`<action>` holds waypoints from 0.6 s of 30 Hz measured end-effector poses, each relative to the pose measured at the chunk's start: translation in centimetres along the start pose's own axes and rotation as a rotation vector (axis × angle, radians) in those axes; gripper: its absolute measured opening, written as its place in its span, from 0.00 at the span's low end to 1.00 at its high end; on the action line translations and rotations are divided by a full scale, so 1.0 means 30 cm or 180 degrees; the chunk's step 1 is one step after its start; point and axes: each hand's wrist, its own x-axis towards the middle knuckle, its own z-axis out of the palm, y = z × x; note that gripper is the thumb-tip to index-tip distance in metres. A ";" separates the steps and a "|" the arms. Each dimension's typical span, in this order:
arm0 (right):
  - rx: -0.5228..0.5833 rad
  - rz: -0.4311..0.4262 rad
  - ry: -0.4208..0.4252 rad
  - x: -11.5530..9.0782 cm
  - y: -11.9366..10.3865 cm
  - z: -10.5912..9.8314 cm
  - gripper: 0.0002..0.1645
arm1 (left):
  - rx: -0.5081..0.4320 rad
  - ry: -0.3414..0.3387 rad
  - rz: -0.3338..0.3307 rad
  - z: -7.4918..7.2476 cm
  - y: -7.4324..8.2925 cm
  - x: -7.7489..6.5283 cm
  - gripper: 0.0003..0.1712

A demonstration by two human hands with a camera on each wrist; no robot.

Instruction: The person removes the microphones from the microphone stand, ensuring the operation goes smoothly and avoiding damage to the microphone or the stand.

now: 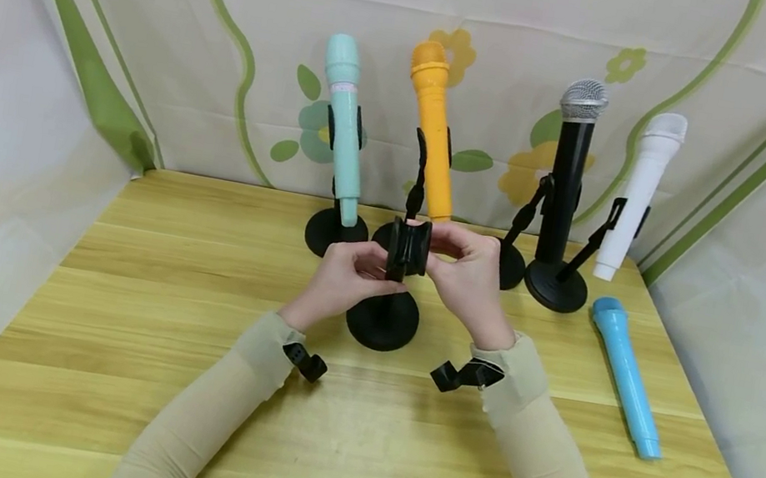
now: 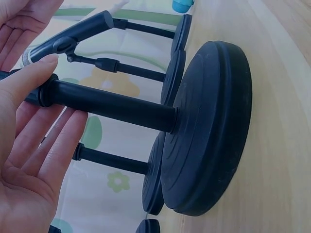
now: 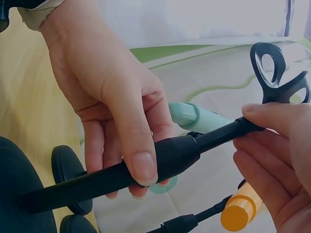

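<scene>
Between the two hands stands a black tabletop microphone stand (image 2: 116, 104) with a straight round pole, its disc-shaped base (image 1: 381, 327) just below the left hand (image 1: 338, 278). Around the thick collar (image 3: 177, 158) of the pole, the left hand curls its thumb and fingers in a grip. Farther up the pole, the right hand (image 1: 471, 279) pinches it between thumb and fingers, just under the black two-pronged clip (image 3: 276, 94).

Beyond the left hand, a mint-green microphone (image 1: 349, 123) leans in its own black stand; beyond the gap between the hands, an orange-yellow microphone (image 1: 435, 129) tilts likewise. Past the right hand and to its right are a nearly upright black microphone with a silver mesh head (image 1: 567, 177) and a tilted glossy white microphone (image 1: 644, 181), each on a stand. To the right of the right hand, a bright blue microphone (image 1: 629, 382) lies on the pale wooden table (image 1: 186, 324).
</scene>
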 end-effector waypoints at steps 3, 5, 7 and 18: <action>-0.0060 -0.0019 0.0042 -0.004 -0.001 0.008 0.13 | 0.0017 0.0006 0.0007 0.000 -0.002 0.000 0.12; -0.0078 -0.0034 0.0050 -0.003 0.000 0.013 0.13 | 0.0026 0.0010 0.0008 0.000 -0.004 0.000 0.12; -0.0048 -0.0043 0.0036 -0.003 0.002 0.014 0.12 | 0.0024 0.0010 0.0000 0.000 -0.003 0.000 0.12; 0.0173 0.0040 -0.0171 -0.001 0.020 -0.009 0.12 | 0.0020 -0.0013 0.0003 -0.001 -0.004 0.000 0.11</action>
